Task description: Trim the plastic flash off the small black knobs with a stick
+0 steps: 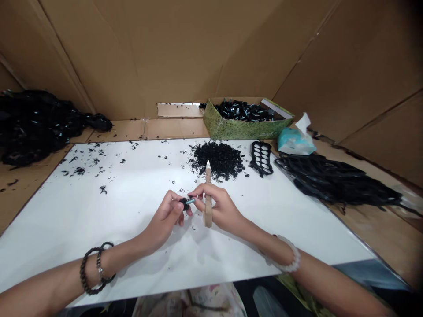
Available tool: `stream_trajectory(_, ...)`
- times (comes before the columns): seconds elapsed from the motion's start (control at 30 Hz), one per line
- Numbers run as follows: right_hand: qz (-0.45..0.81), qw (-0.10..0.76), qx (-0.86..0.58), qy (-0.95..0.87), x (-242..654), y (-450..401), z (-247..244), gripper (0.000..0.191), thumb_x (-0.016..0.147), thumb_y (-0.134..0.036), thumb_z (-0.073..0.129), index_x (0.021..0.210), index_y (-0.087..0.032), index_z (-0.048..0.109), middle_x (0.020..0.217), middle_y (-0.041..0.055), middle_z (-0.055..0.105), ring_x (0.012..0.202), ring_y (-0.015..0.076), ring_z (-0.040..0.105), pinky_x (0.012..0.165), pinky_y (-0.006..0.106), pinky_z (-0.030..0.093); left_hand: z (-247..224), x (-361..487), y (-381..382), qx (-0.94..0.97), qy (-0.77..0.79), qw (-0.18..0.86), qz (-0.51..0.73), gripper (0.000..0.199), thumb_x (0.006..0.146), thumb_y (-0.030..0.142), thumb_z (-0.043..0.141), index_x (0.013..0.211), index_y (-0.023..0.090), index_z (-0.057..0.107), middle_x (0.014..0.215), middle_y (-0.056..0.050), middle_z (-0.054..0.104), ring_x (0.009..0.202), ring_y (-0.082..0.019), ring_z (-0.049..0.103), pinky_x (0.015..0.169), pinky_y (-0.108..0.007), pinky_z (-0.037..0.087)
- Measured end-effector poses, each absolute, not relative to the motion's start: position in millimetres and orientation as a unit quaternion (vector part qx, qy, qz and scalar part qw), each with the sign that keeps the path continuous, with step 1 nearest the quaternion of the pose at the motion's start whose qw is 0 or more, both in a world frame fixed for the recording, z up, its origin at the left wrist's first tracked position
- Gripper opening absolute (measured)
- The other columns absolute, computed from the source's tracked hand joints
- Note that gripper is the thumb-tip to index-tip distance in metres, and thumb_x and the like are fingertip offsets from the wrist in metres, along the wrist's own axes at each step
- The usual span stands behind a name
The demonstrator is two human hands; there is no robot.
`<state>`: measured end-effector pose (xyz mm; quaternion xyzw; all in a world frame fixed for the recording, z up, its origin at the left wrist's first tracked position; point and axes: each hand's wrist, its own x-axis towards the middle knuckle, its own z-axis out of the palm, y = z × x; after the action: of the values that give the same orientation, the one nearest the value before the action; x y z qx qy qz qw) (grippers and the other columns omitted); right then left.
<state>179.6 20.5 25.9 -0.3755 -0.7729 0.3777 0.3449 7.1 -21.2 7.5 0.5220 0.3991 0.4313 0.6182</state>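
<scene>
Teal-and-black piece [187, 202] sits pinched between the person's two hands, above the near part of a white board [82, 246]. The left hand [165, 215] closes thumb and fingers firmly around its black end. The right hand [220, 207] nearly closes too, its fingertips [198, 190] at the teal end, while its palm and lower fingers hold a pale wooden stick [208, 198] upright, white point up. Farther along the board lies a heap of small black rings [216, 160], with strays scattered left, and a black perforated strip [261, 158] just right of it. Beyond, a green patterned box [228, 127] holds black-and-teal pieces, a tissue packet [295, 141] beside it. Tangled black bundles [333, 180] lie right of the board, others [36, 127] left.
</scene>
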Motion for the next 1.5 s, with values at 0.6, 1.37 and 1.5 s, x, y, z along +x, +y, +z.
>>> stream_trajectory(0.6, 0.442, 0.323, -0.358, -0.757, 177, 19, 26, 0.012, 0.077, -0.024, 0.06, 0.087, -0.018, 0.059, 0.072, 0.0013, 0.065, 0.07, 0.0139, 0.058, 0.065, 0.025, 0.043, 9, 7, -23, 0.523, 0.419, 0.603, 0.432, 0.025, 0.087, 0.045, 0.042, 0.083, 0.021, 0.038, 0.065, 0.005, 0.049, 0.058, -0.009, 0.042, 0.059, -0.022, 0.034)
stream_trajectory(1.37, 0.637, 0.343, -0.309, -0.617, 180, 20, 29, 0.012, 0.068, -0.017, 0.054, 0.063, -0.018, 0.043, 0.056, -0.0054, 0.043, 0.05, 0.0071, 0.035, 0.048, 0.021, 0.027, 3, 7, -25, 0.517, 0.451, 0.579, 0.44, 0.023, 0.087, 0.044, 0.042, 0.09, 0.023, 0.035, 0.079, 0.002, 0.048, 0.06, -0.01, 0.04, 0.058, -0.023, 0.033)
stream_trajectory(1.5, 0.72, 0.383, -0.286, -0.503, 185, 26, 41, 0.009, 0.063, -0.015, 0.051, 0.061, -0.018, 0.043, 0.049, -0.007, 0.033, 0.048, 0.0071, 0.026, 0.049, 0.022, 0.021, 1, 6, -28, 0.553, 0.434, 0.584, 0.407, 0.02, 0.088, 0.041, 0.043, 0.092, 0.023, 0.036, 0.073, 0.003, 0.044, 0.062, -0.011, 0.042, 0.061, -0.025, 0.033)
